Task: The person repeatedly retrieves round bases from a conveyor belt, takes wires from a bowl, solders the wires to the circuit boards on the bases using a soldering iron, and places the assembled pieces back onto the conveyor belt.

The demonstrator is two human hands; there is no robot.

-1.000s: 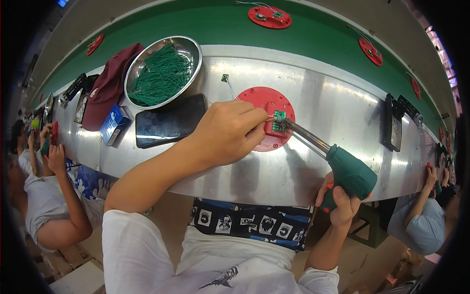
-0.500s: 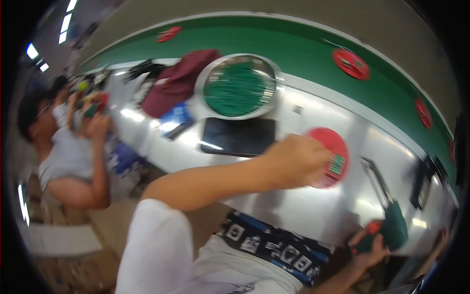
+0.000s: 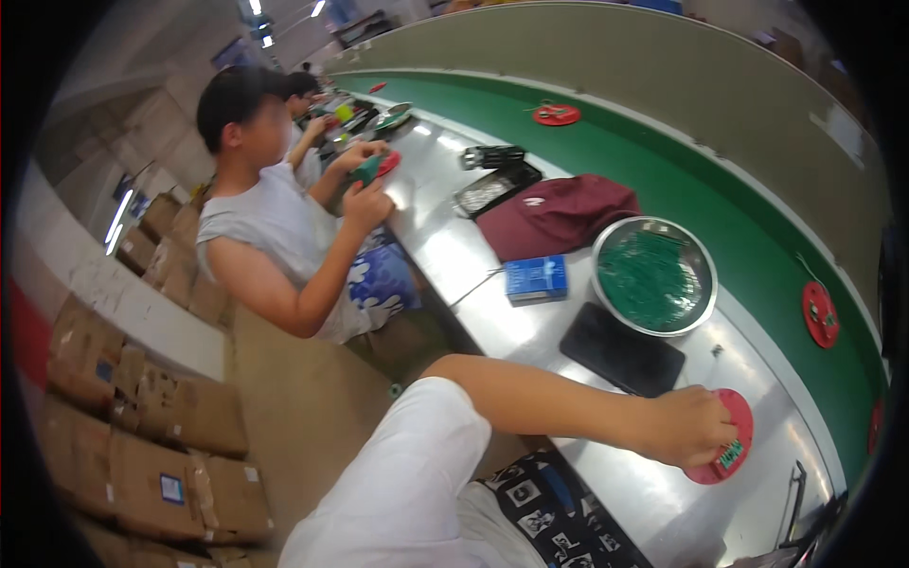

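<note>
My left hand [image 3: 686, 426] reaches across the bench with its fingers curled down onto a round red disc [image 3: 742, 409], gripping it from the left side. Small green pieces [image 3: 730, 455] sit on the disc beside my fingertips, which hide part of it. My right hand is outside the picture. At the lower right, the thin metal front [image 3: 796, 499] of a tool shows near the bench edge, its body out of sight. A dark phone-like slab [image 3: 622, 348] lies beyond my left wrist, next to a round metal bowl [image 3: 705, 301] of thin green pieces.
A maroon cap [image 3: 559, 218] and a blue box [image 3: 536, 278] lie left of the bowl. Behind the bench runs a green belt [image 3: 748, 213] carrying red discs [image 3: 556, 115]. At left a co-worker [image 3: 275, 227] holds a green tool; cardboard boxes [image 3: 156, 464] are stacked there.
The view has swung left, so the bench things sit further right in it. My right hand and the green tool body it held have left the picture. My left hand stays at the disc.
</note>
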